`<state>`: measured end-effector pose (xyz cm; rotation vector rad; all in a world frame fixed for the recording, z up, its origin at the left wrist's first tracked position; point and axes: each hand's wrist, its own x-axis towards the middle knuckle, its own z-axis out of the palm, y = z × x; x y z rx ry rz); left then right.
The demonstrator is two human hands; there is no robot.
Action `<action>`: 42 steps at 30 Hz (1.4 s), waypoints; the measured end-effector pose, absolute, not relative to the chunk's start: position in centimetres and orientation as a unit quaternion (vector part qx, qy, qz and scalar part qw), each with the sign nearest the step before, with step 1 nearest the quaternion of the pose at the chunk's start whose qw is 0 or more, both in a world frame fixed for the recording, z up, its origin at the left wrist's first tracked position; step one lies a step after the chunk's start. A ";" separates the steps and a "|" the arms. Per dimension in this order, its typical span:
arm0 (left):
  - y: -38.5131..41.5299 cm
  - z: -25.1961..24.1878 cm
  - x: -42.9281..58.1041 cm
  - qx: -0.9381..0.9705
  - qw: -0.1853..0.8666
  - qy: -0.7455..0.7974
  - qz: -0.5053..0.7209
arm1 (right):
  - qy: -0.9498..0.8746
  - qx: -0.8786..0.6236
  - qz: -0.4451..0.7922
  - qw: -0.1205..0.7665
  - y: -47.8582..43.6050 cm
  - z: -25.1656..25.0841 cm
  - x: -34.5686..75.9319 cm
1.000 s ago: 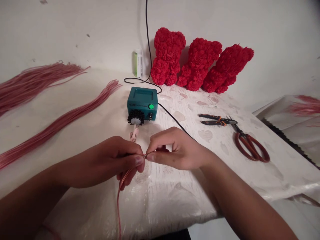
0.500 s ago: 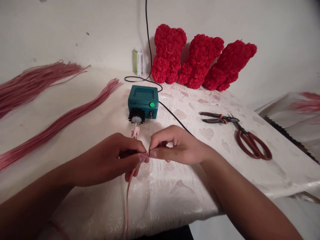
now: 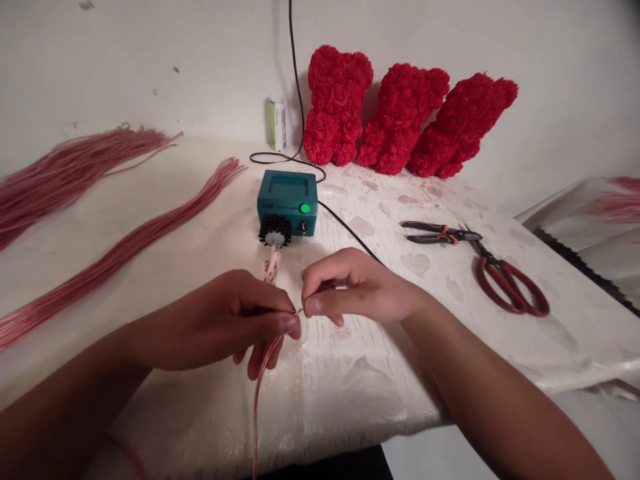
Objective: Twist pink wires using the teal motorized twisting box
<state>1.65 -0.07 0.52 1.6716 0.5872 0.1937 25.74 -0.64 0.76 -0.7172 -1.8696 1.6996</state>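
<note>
My left hand point(image 3: 235, 323) is shut on a thin pink coated wire point(image 3: 260, 400), which hangs down past the table's front edge. Its short tip pokes out toward my right hand point(image 3: 350, 287), reaching the thumb and index fingertips. I cannot tell whether those fingers pinch it. Just beyond my hands, a pale pink clip point(image 3: 272, 267) hangs from a black bristled wheel point(image 3: 275, 230) on the front of a small teal box point(image 3: 287, 197) with a green button.
Two long bundles of pink wire point(image 3: 115, 243) lie on the white patterned tablecloth point(image 3: 400, 347) at left. Pliers point(image 3: 440, 233) and red-handled scissors point(image 3: 507, 287) lie at right. Red paper-flower bears point(image 3: 337, 103) and a small bottle point(image 3: 276, 123) stand against the wall. A black cable point(image 3: 350, 233) runs behind the box.
The wire's tip now shows more plainly between my hands, which sit slightly further apart. The whole view has shifted a little, with the box and tools sliding rightward.
</note>
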 end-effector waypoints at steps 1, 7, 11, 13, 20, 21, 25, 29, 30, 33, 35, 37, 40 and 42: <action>-0.1 0.6 1.7 0.734 0.623 0.256 0.084 | -0.682 -0.261 0.632 0.259 -0.6 0.7 25.8; -0.3 1.4 2.1 0.766 0.570 0.277 0.105 | -0.663 -0.261 0.637 0.294 -0.1 0.2 25.9; -0.4 2.0 2.3 0.786 0.526 0.304 0.110 | -0.661 -0.303 0.596 0.339 0.2 -0.2 25.6; -0.4 2.3 2.2 0.796 0.500 0.323 0.112 | -0.666 -0.327 0.556 0.374 0.3 -0.6 25.3; -1.4 2.8 1.1 0.747 0.450 0.437 0.219 | -0.821 -0.345 0.216 0.400 0.1 -3.0 23.9; -1.7 2.6 0.9 0.733 0.452 0.452 0.231 | -0.833 -0.341 0.187 0.394 0.1 -3.3 23.7; -3.0 1.0 0.4 0.679 0.466 0.498 0.272 | -0.856 -0.342 0.083 0.379 0.5 -4.2 23.1; -4.1 -0.1 0.6 0.647 0.456 0.515 0.329 | -0.870 -0.336 -0.001 0.360 1.2 -4.7 22.8; -4.3 -0.3 0.7 0.641 0.452 0.518 0.342 | -0.872 -0.335 -0.009 0.356 1.4 -4.8 22.6; -4.7 -0.5 0.9 0.630 0.447 0.521 0.362 | -0.885 -0.332 -0.022 0.325 1.6 -5.0 22.3; -5.0 -0.6 0.9 0.624 0.449 0.523 0.368 | -0.894 -0.338 -0.031 0.292 1.6 -5.0 22.1; -5.2 -0.7 1.0 0.618 0.449 0.528 0.372 | -0.900 -0.347 -0.043 0.259 1.5 -4.8 22.1; -5.6 -0.8 1.2 0.613 0.445 0.535 0.374 | -0.906 -0.354 -0.070 0.220 1.7 -4.5 22.2; -5.9 -1.0 1.5 0.611 0.441 0.538 0.377 | -0.910 -0.353 -0.093 0.197 2.0 -4.3 22.1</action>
